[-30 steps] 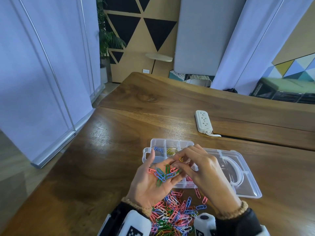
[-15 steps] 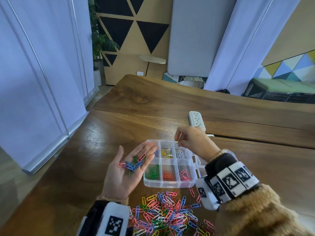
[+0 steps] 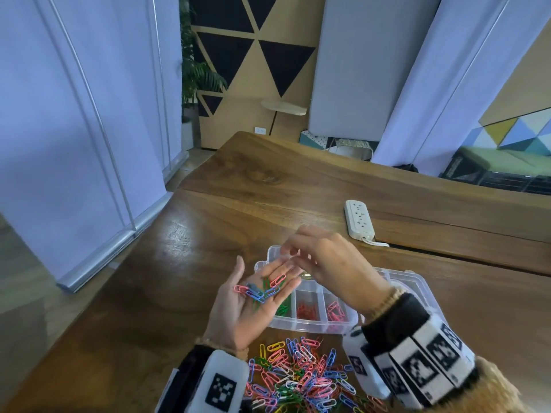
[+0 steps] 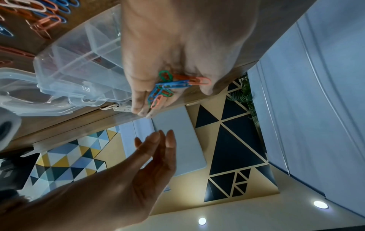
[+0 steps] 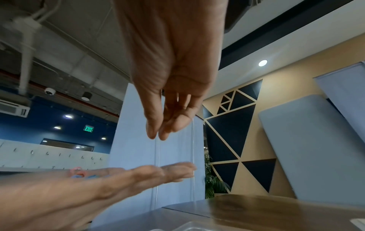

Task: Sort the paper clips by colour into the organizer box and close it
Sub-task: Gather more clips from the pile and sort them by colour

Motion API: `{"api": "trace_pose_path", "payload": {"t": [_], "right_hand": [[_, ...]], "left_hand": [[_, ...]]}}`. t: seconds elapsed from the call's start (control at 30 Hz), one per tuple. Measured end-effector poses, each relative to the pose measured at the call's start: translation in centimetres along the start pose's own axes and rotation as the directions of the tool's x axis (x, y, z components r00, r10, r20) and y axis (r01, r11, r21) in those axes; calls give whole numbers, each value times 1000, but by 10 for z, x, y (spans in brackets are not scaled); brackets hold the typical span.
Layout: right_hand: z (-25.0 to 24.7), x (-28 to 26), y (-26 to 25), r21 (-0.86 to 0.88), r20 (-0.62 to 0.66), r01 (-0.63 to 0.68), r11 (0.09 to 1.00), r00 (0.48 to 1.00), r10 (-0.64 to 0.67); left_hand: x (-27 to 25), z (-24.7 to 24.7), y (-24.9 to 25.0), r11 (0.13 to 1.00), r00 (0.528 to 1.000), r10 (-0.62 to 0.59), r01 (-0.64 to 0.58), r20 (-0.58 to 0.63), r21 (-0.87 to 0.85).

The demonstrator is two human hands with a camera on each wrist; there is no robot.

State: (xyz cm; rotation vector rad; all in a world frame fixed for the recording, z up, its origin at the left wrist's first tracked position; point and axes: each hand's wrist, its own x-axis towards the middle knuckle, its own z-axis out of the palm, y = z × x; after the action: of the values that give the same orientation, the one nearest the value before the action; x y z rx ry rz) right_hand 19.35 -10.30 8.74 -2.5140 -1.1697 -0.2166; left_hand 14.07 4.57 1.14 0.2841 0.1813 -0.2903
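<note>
Sorting well under way, most clips still loose

Nearest the person, a big mixed pile of clips lies unsorted on the table, so by the look of it most of the job remains. Above it the left hand lies flat, palm up, carrying a few pink, blue and green clips without gripping them. The right hand hovers just beyond, fingers loosely together and seemingly empty. Under both sits the box, lid open; its near row holds green, red and pink clips, each apart. Closing is still to come. Farther off lies a power strip. An "EXIT" sign is the only readable writing.
</note>
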Motion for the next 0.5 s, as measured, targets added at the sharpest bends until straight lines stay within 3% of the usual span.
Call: {"api": "trace_pose_path", "payload": {"t": [0.23, 0.33, 0.5], "right_hand": [[4, 1, -13, -82, 232, 39, 996, 973, -19], [11, 3, -12, -58, 260, 66, 996, 964, -49], [12, 4, -9, 37, 243, 66, 997, 967, -73]], "left_hand": [[-2, 3, -11, 996, 999, -38, 36, 25, 79], [-2, 3, -12, 997, 995, -56, 51, 83, 59], [2, -1, -11, 1000, 999, -28, 28, -22, 0]]}}
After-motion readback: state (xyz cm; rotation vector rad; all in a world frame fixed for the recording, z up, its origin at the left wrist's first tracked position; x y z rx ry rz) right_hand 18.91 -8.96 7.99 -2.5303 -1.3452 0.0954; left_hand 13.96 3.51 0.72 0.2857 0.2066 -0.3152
